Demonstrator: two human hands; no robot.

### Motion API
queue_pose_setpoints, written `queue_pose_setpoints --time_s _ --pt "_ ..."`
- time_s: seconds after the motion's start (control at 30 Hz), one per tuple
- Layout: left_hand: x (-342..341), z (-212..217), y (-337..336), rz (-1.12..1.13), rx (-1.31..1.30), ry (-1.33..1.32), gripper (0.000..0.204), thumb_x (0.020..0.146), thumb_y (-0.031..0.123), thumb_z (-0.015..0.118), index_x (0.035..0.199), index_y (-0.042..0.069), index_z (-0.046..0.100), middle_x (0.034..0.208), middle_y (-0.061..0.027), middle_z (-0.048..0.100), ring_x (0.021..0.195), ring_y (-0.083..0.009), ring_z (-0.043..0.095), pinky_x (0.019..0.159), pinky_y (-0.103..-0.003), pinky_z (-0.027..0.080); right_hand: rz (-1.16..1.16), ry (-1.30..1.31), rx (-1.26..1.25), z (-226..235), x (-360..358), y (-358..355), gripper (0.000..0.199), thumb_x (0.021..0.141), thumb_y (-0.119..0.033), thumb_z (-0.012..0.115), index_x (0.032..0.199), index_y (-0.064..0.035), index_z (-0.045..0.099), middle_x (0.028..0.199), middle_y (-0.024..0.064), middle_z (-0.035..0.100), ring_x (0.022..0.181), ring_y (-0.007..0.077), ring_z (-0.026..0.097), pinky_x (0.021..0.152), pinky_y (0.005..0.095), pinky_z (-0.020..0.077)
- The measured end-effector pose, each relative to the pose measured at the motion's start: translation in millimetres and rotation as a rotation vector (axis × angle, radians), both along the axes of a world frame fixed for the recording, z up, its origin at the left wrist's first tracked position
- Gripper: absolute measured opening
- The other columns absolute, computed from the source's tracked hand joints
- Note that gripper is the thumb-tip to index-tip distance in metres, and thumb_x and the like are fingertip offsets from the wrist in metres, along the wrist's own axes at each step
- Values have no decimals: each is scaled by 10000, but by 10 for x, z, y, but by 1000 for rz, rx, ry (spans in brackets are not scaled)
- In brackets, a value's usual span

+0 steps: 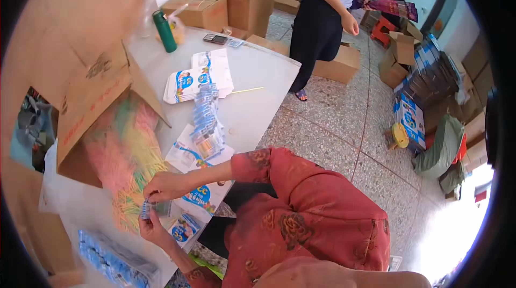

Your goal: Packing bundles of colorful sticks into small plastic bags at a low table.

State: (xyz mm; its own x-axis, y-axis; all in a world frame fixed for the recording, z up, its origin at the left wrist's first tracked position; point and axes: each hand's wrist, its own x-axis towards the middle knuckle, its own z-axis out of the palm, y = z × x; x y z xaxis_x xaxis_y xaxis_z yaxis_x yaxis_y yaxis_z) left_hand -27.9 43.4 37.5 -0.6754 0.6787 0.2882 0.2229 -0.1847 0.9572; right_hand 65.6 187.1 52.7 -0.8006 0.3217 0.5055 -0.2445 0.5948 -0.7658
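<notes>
Both hands are close together over the near left of the table. My left hand (pixel 152 227) and my right hand (pixel 161 187) pinch a small spiral-bound booklet (pixel 145 209), its ridged blue-and-white edge showing between the fingers. Just right of the left hand lies another small spiral-bound booklet (pixel 183 230) with a blue printed cover. Under the right forearm rest white-and-blue printed sheets (pixel 200 198). Beyond the hands, a heap of thin pink, yellow and green sticks (pixel 129 148) spills from a tipped cardboard box (pixel 99 100).
A row of clear-wrapped packets (pixel 207 113) leads to a stack of printed sheets (pixel 183 85). Farther back stands a green bottle (pixel 164 31). Blue-and-white packs (pixel 115 261) lie at the near left. Another person (pixel 322 19) stands beyond the table (pixel 263 73), near cartons (pixel 336 65).
</notes>
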Motion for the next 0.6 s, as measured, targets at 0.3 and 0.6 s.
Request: queue_pose_setpoints --time_s 0.3,0.6 --pt "192 -10 19 -112 -150 75 73 858 18 600 863 -46 564 803 -9 553 729 -68 476 656 -226 423 134 3 -227 -340 391 111 316 734 -288 723 807 -19 575 634 90 550 605 142 531 551 319 423" --pt "343 -72 -49 -28 -31 -103 182 859 -1 591 1036 -40 607 953 -68 629 807 -87 570 746 -221 460 -224 -247 -127 -380 1247 659 202 807 -143 662 982 -42 652 767 27 639 664 63 568 593 239 471"
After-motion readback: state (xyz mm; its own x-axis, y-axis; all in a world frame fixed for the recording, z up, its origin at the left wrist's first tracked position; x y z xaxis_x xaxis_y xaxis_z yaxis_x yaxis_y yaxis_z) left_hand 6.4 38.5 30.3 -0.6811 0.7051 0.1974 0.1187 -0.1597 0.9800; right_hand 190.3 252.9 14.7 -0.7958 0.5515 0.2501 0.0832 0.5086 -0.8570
